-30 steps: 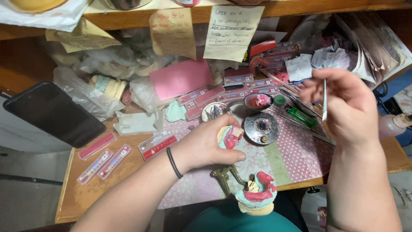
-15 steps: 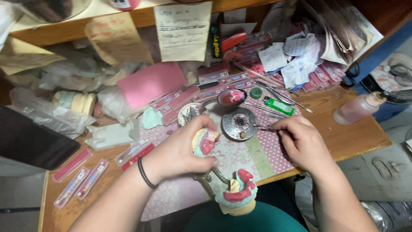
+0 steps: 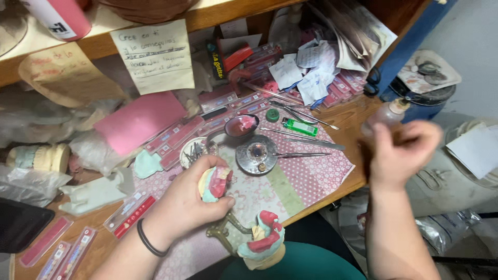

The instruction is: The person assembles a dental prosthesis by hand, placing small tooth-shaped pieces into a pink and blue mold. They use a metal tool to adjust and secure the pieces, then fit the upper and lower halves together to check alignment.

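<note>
Wax model [image 3: 215, 182]: pink and mint, gripped in left hand [image 3: 189, 199], at 7 o'clock from metal dish [image 3: 256, 154].
Left hand: curled tight round model, resting low over patterned cloth [image 3: 311, 173] on desk [image 3: 358, 111].
Right hand [image 3: 402, 153]: raised off desk edge at 3 o'clock, blurred; fingers loosely curled, contents impossible to tell.
Tools [image 3: 303, 142]: lying at 3 o'clock from dish.
Articulator [image 3: 262, 241]: at 6 o'clock.
Advice: best to keep model braced, firm but gentle, since wax likely dents.
</note>
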